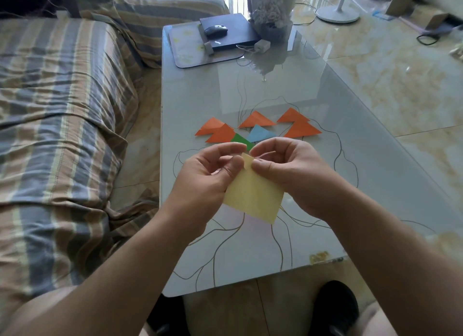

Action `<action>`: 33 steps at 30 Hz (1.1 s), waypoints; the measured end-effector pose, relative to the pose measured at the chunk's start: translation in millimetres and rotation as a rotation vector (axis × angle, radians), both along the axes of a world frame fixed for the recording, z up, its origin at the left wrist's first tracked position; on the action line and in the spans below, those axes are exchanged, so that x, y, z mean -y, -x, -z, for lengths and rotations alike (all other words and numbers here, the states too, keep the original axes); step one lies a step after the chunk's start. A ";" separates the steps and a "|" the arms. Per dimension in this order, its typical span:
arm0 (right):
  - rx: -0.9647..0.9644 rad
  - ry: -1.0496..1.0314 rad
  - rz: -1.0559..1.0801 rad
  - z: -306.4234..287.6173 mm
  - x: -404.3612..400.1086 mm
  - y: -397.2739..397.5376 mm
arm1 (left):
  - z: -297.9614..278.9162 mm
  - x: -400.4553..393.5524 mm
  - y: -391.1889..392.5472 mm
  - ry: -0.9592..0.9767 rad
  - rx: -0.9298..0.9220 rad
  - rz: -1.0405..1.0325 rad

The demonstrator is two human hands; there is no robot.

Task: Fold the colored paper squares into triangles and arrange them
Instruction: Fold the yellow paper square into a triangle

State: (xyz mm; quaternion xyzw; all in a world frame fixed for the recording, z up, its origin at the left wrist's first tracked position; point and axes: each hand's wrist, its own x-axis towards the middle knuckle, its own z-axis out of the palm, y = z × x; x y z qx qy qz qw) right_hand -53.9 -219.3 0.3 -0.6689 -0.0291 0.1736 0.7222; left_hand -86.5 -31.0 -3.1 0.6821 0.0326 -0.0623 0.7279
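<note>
Yellow paper square [253, 197] hangs above the near half of the glass table [338, 165], and we hold it by its top corner. Our left hand [203, 175] pinches that corner with curled fingers from the left; our right hand [293, 170] pinches it from the right. Beyond the yellow square lie folded triangles: four orange triangles [221, 135], a green piece [241, 140] and a blue triangle [260, 133].
</note>
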 end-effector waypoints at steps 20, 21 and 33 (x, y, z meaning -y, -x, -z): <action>0.071 0.033 0.054 -5.9 3.9 0.3 | -9.0 -9.8 1.1 -0.147 0.125 0.129; 0.057 0.010 0.037 -7.0 4.9 0.1 | -10.7 -11.3 0.7 -0.145 0.131 0.148; 0.112 0.067 -0.030 -5.1 3.9 1.1 | -11.9 -11.6 -0.3 -0.152 0.114 0.107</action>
